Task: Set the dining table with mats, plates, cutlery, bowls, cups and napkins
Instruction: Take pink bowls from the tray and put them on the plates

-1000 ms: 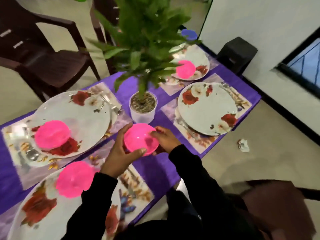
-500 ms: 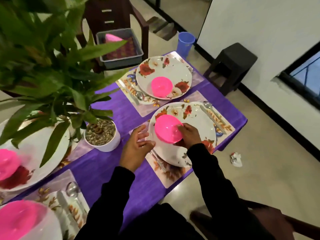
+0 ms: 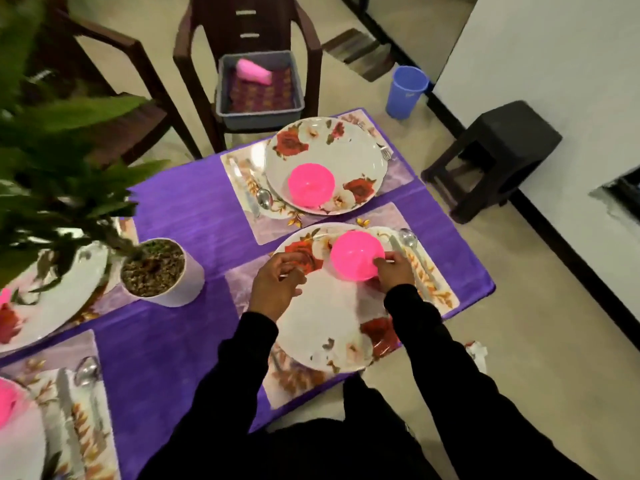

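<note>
My right hand [image 3: 393, 270] grips a pink bowl [image 3: 356, 254] that rests upside down on the far part of the near floral plate [image 3: 325, 327]. My left hand [image 3: 275, 287] hovers over the plate's left side, fingers loosely curled and holding nothing. The plate sits on a floral mat [image 3: 440, 296] with a spoon [image 3: 410, 242] to its right. Beyond it a second floral plate [image 3: 325, 161] carries another pink bowl [image 3: 311, 184], with a spoon [image 3: 265, 199] on its left.
A potted plant [image 3: 156, 271] stands left of my hands, leaves filling the upper left. More plates, mats and cutlery lie at the left edge. A grey tub [image 3: 259, 88] sits on a brown chair; a blue cup [image 3: 405, 91], black stool [image 3: 491, 157] on the floor.
The pink bowl went from both hands near the plant over to the near right plate. My left hand let go of it; my right hand still holds it.
</note>
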